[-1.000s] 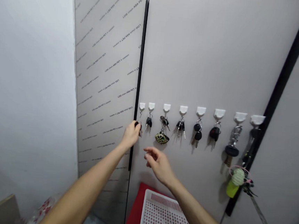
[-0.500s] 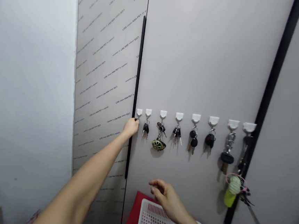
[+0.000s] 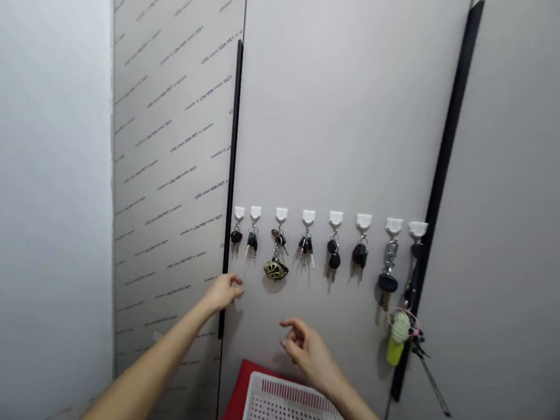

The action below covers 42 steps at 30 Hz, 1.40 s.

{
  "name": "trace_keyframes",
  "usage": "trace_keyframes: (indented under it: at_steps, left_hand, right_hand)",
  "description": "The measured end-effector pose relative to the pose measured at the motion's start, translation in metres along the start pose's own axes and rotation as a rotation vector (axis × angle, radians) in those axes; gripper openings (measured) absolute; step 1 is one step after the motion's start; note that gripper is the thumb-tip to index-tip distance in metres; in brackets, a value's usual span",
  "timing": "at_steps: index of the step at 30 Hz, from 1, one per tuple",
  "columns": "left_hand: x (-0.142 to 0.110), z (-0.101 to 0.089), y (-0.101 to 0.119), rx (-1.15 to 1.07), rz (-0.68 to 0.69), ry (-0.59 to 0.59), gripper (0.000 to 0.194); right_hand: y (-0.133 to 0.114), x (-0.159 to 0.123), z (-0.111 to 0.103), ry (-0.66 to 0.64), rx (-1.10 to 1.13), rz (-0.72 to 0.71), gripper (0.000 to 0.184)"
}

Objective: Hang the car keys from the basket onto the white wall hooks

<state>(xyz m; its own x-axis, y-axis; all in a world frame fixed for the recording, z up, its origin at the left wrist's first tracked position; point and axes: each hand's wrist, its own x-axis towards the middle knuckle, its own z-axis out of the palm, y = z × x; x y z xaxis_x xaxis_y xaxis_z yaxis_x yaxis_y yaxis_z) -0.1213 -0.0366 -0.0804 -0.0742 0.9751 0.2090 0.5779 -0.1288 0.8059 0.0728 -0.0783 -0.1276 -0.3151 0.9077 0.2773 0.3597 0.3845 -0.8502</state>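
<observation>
Keys [image 3: 252, 241] are looking light, rigid, best pinched by black heads [image 3: 334, 260]; I'm holding left hand [image 3: 220, 292] and right hand [image 3: 315, 357] thumbs and forefingers apart.

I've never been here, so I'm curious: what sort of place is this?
Probably a room in a home, by a tall cupboard: white hooks bearing keys, long black handles, and a white basket below.

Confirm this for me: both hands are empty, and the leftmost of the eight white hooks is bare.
Not right: the leftmost white hook holds a black-headed key, as the head view shows. The left hand and right hand are indeed empty, and there are eight white hooks.
</observation>
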Motion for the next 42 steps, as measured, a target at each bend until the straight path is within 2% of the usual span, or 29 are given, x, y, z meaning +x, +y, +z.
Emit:
trace_keyframes:
  at_steps: [3, 7, 10, 12, 16, 21, 24, 26, 27, 28, 30, 32, 33, 34, 35, 38, 42]
  left_hand:
    - [-0.021, 0.000, 0.012, -0.202, 0.098, -0.045, 0.035]
    - [-0.055, -0.013, 0.053, -0.527, 0.324, -0.089, 0.065]
    - [-0.079, -0.023, 0.082, -0.723, 0.515, -0.071, 0.074]
    - [-0.088, -0.025, 0.094, -0.793, 0.587, -0.088, 0.076]
    - [-0.089, -0.019, 0.099, -0.867, 0.642, -0.187, 0.076]
    - [-0.083, -0.010, 0.098, -0.893, 0.650, -0.246, 0.076]
    - [-0.077, -0.003, 0.094, -0.838, 0.594, -0.265, 0.076]
    - [-0.066, 0.000, 0.084, -0.728, 0.492, -0.279, 0.073]
    - [-0.059, 0.001, 0.077, -0.648, 0.428, -0.249, 0.069]
    - [-0.051, 0.000, 0.070, -0.561, 0.367, -0.171, 0.063]
    - [-0.032, -0.005, 0.055, -0.389, 0.284, 0.135, 0.048]
    - [-0.015, -0.012, 0.045, -0.244, 0.275, 0.488, 0.038]
    - [-0.008, -0.014, 0.042, -0.180, 0.293, 0.606, 0.037]
    - [-0.002, -0.016, 0.041, -0.120, 0.313, 0.673, 0.037]
    - [0.003, -0.016, 0.041, -0.066, 0.328, 0.699, 0.038]
    - [0.016, -0.010, 0.045, 0.047, 0.312, 0.674, 0.042]
    - [0.028, 0.002, 0.048, 0.104, 0.260, 0.640, 0.038]
  right_hand:
    - [-0.021, 0.007, -0.010, 0.097, -0.062, -0.055, 0.032]
    - [-0.074, 0.000, -0.025, 0.228, 0.073, -0.266, 0.059]
    - [-0.114, -0.015, -0.033, 0.289, 0.205, -0.471, 0.068]
    - [-0.128, -0.021, -0.035, 0.304, 0.235, -0.527, 0.068]
    - [-0.125, -0.016, -0.033, 0.300, 0.255, -0.527, 0.066]
    - [-0.118, -0.012, -0.036, 0.271, 0.277, -0.521, 0.067]
    - [-0.115, -0.011, -0.037, 0.254, 0.261, -0.482, 0.067]
    - [-0.110, -0.006, -0.035, 0.211, 0.187, -0.404, 0.061]
    - [-0.106, -0.002, -0.034, 0.184, 0.117, -0.359, 0.054]
    - [-0.102, 0.002, -0.033, 0.168, 0.026, -0.323, 0.046]
    - [-0.097, 0.013, -0.031, 0.204, -0.187, -0.298, 0.031]
    - [-0.095, 0.025, -0.029, 0.321, -0.366, -0.328, 0.025]
    - [-0.095, 0.032, -0.029, 0.385, -0.428, -0.358, 0.025]
    - [-0.096, 0.039, -0.028, 0.440, -0.474, -0.389, 0.025]
    - [-0.098, 0.046, -0.028, 0.485, -0.509, -0.419, 0.026]
    - [-0.100, 0.066, -0.025, 0.562, -0.598, -0.454, 0.030]
    - [-0.095, 0.088, -0.019, 0.563, -0.720, -0.357, 0.035]
